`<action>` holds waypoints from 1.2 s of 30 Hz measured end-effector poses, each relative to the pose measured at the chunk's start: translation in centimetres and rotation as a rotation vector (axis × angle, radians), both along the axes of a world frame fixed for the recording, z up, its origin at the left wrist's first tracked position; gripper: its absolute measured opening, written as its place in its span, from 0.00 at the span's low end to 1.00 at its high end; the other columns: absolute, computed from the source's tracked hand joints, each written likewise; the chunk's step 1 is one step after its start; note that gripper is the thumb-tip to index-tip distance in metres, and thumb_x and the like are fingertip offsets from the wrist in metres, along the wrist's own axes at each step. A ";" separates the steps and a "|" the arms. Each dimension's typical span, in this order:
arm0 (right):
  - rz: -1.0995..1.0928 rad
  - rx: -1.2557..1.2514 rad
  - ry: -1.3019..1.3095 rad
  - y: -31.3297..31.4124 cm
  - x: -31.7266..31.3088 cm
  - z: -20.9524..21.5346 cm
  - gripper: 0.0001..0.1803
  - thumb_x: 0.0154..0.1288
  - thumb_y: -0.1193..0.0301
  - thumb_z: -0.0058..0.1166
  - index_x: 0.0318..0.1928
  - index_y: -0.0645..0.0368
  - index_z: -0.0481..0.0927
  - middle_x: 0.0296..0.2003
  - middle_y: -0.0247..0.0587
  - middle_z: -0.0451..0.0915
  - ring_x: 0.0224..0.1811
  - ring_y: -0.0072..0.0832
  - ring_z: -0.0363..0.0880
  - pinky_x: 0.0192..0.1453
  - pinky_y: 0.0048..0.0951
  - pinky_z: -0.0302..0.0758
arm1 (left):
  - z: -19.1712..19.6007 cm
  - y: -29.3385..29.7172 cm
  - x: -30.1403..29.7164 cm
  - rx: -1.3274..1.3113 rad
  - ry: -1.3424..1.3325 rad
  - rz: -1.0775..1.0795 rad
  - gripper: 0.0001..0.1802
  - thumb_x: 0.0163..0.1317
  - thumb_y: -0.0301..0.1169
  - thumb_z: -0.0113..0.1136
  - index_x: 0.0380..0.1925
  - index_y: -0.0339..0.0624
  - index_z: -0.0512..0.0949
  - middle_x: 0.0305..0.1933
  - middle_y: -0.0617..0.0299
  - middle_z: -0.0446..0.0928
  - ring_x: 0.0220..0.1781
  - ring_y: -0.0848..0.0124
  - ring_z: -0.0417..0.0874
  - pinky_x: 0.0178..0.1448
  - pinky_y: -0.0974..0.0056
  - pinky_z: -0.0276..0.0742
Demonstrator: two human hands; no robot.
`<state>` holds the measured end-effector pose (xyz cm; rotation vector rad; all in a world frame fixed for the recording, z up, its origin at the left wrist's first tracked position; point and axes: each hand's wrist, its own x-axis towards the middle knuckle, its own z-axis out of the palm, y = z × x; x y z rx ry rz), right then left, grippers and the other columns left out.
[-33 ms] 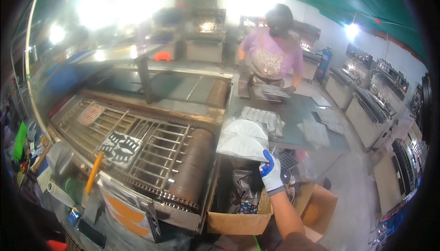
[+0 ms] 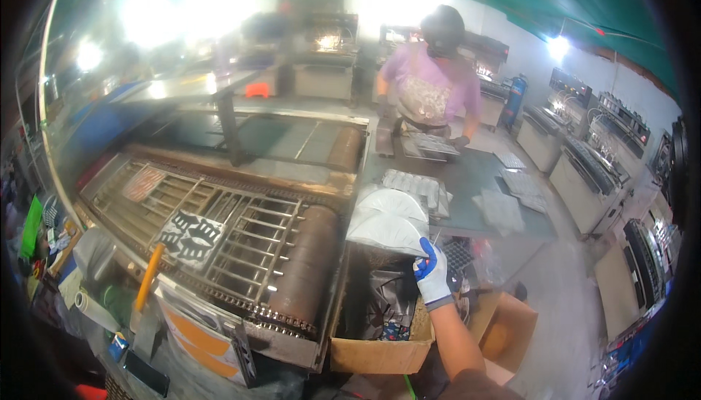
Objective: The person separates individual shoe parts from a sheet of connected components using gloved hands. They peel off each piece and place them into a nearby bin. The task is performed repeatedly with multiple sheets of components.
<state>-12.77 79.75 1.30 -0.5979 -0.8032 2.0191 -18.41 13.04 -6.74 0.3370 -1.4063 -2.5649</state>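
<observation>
My right hand (image 2: 433,272), in a white glove with blue coating, pinches the lower right corner of a white moulded sheet (image 2: 387,219) with rounded, fan-like ribbing. A thin pointed tool sticks up beside its fingers, too small to name. The sheet hangs between the conveyor's end and the grey table, its far edge close to a stack of pale moulded plates (image 2: 420,188). Below lies an open cardboard box (image 2: 383,356) with dark material inside. My left hand is out of the picture.
On the left, a chain conveyor (image 2: 252,243) with metal bars and a brown roller carries a plate with black shapes (image 2: 191,239). An orange handle (image 2: 150,276) juts up at its near side. Across the grey table (image 2: 475,177) a co-worker in purple (image 2: 431,86) handles plates. Machines line the right.
</observation>
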 end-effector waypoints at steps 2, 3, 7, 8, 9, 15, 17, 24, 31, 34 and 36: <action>-0.067 -0.001 0.039 1.5 -0.1 -0.7 0.03 0.71 0.68 0.64 0.41 0.52 0.84 0.28 0.29 0.81 0.16 0.17 0.68 0.19 0.20 0.64 | 0.2 0.2 -0.5 -0.007 -0.001 -0.008 0.37 0.78 0.37 0.46 0.79 0.25 0.52 0.83 0.36 0.52 0.83 0.48 0.56 0.84 0.47 0.55; -0.087 -0.018 0.048 2.6 -0.1 -1.0 0.03 0.71 0.68 0.64 0.41 0.52 0.84 0.28 0.29 0.81 0.16 0.17 0.68 0.19 0.20 0.64 | 0.2 0.3 -0.7 -0.014 -0.004 -0.013 0.37 0.77 0.38 0.46 0.79 0.25 0.52 0.83 0.36 0.52 0.83 0.48 0.56 0.84 0.47 0.56; -0.185 0.064 0.074 8.1 1.1 -1.1 0.05 0.68 0.69 0.67 0.40 0.53 0.84 0.27 0.27 0.80 0.16 0.17 0.66 0.19 0.22 0.59 | 0.3 0.8 -0.9 -0.027 -0.019 -0.020 0.38 0.77 0.38 0.48 0.78 0.25 0.53 0.82 0.35 0.53 0.83 0.49 0.57 0.83 0.47 0.58; -0.222 0.068 0.070 9.4 1.1 -0.9 0.06 0.67 0.68 0.69 0.39 0.52 0.83 0.23 0.26 0.75 0.15 0.18 0.64 0.18 0.23 0.57 | 0.4 0.9 -0.9 -0.027 -0.021 -0.022 0.38 0.77 0.39 0.48 0.78 0.25 0.53 0.82 0.35 0.54 0.83 0.49 0.57 0.82 0.48 0.58; -0.224 0.093 0.039 10.4 1.5 -0.8 0.07 0.67 0.68 0.69 0.38 0.51 0.83 0.22 0.26 0.74 0.15 0.18 0.64 0.18 0.23 0.56 | 0.5 1.0 -0.9 -0.034 -0.024 -0.020 0.39 0.77 0.39 0.48 0.78 0.25 0.53 0.82 0.35 0.54 0.83 0.49 0.58 0.82 0.48 0.59; -0.285 0.070 -0.051 14.3 1.4 0.1 0.10 0.66 0.64 0.70 0.37 0.49 0.79 0.20 0.26 0.70 0.14 0.19 0.63 0.17 0.25 0.56 | 0.8 1.7 -1.2 -0.052 -0.033 -0.027 0.40 0.76 0.40 0.50 0.78 0.26 0.53 0.81 0.35 0.56 0.82 0.51 0.59 0.80 0.49 0.62; -0.261 0.109 -0.044 14.9 1.2 0.1 0.10 0.66 0.63 0.70 0.37 0.49 0.80 0.20 0.26 0.69 0.15 0.20 0.65 0.17 0.26 0.57 | 0.9 1.8 -1.2 -0.056 -0.033 -0.025 0.40 0.76 0.41 0.51 0.78 0.26 0.54 0.81 0.35 0.56 0.82 0.51 0.60 0.80 0.49 0.62; -0.349 0.095 -0.001 16.1 0.3 -0.8 0.10 0.66 0.64 0.70 0.38 0.49 0.80 0.22 0.26 0.70 0.17 0.20 0.67 0.19 0.25 0.60 | 1.3 2.1 -1.1 -0.061 -0.040 -0.018 0.41 0.75 0.42 0.54 0.78 0.26 0.54 0.80 0.35 0.58 0.81 0.52 0.61 0.78 0.50 0.66; -0.374 0.043 -0.049 17.0 0.1 -1.7 0.10 0.67 0.63 0.69 0.40 0.48 0.80 0.24 0.27 0.73 0.19 0.20 0.68 0.21 0.24 0.61 | 1.2 2.1 -0.6 -0.070 -0.043 -0.012 0.42 0.74 0.44 0.56 0.78 0.27 0.55 0.80 0.35 0.60 0.81 0.54 0.63 0.76 0.51 0.69; -0.342 0.083 -0.105 17.6 0.3 -2.8 0.10 0.70 0.60 0.67 0.42 0.49 0.81 0.27 0.30 0.80 0.20 0.21 0.69 0.23 0.25 0.63 | 1.0 1.8 -0.3 -0.072 -0.044 -0.007 0.43 0.74 0.45 0.57 0.78 0.27 0.56 0.79 0.35 0.61 0.80 0.54 0.64 0.75 0.52 0.71; -0.366 0.068 -0.142 17.7 0.2 -3.7 0.11 0.71 0.58 0.66 0.43 0.49 0.81 0.30 0.32 0.83 0.21 0.21 0.70 0.24 0.25 0.65 | 1.2 1.4 0.4 -0.070 -0.041 0.006 0.43 0.74 0.45 0.58 0.78 0.27 0.56 0.79 0.35 0.61 0.80 0.55 0.64 0.75 0.52 0.71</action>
